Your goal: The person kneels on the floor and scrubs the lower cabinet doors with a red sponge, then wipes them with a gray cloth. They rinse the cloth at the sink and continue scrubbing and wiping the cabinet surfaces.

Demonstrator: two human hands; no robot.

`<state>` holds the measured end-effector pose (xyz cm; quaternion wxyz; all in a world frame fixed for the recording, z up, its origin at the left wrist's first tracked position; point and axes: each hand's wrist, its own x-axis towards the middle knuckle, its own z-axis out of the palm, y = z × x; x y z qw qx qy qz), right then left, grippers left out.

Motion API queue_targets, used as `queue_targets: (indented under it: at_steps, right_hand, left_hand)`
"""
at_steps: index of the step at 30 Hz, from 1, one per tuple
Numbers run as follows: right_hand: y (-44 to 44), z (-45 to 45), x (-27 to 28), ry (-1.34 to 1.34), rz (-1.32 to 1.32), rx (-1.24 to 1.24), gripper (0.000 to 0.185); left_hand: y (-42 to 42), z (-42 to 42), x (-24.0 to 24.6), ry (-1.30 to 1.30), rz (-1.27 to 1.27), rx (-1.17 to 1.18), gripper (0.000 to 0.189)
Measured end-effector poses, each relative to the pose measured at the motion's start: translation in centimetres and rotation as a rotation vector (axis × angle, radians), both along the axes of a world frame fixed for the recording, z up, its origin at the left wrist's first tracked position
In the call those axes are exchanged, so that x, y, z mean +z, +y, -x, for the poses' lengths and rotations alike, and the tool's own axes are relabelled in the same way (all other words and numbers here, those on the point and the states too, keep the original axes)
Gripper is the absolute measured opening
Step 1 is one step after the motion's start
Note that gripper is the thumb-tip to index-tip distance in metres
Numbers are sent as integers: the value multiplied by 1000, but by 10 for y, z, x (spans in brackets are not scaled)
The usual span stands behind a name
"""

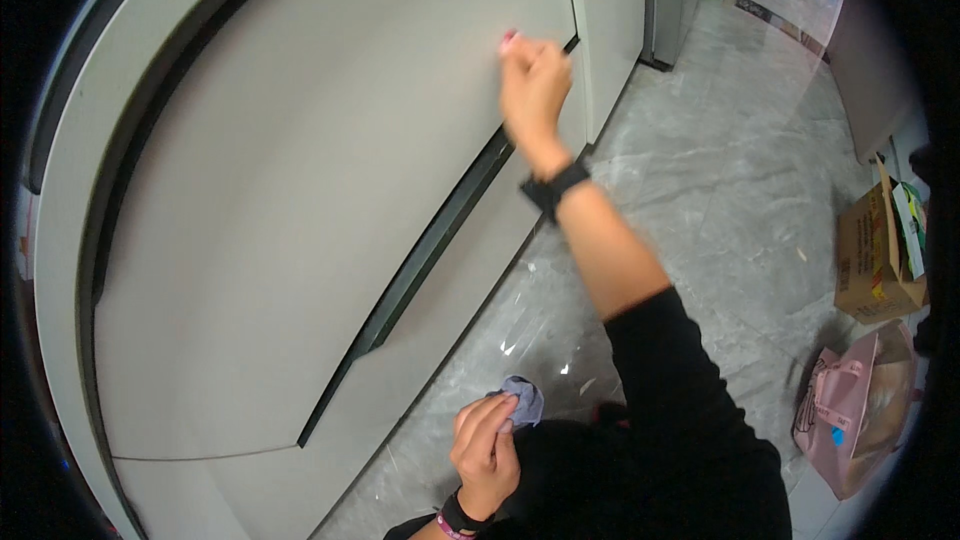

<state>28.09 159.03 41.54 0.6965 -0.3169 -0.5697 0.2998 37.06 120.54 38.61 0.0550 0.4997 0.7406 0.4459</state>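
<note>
My left hand [486,450], low in the view, pinches a crumpled grey-purple cloth [526,399] between thumb and fingers, above the floor. My right hand [536,82] is raised in front of a pale cabinet front [322,127], near the upper end of a long dark recessed handle groove [435,240]. Its fingers are curled together, and a small pink-red thing [510,37] shows at the fingertips; whether that is a held object cannot be made out. Black bands are on both wrists.
Grey marbled floor tiles [720,187] run along the cabinet's base. At the right stand an open cardboard box [862,262] and a pink bag [825,420] with things inside. A grey upright panel [874,67] and a doorway sill [780,24] lie at the upper right.
</note>
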Motion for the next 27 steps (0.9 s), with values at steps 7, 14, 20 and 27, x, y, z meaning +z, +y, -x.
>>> queue_targets:
  at_steps: [7, 14, 20, 27]
  right_hand:
    - [5, 0, 16, -22, -181, -96, 10]
    - [-48, -1, 4, -66, -344, 37, 12]
    - [38, -6, 46, -7, -203, -173, 18]
    - [-31, 4, 34, 1, -342, -61, 16]
  left_hand:
    - [19, -7, 1, -70, -9, -11, 25]
    - [32, -7, 0, -34, 28, 1, 26]
    - [32, -11, 8, -62, 13, -32, 21]
    - [33, -11, 8, -68, 34, -50, 22]
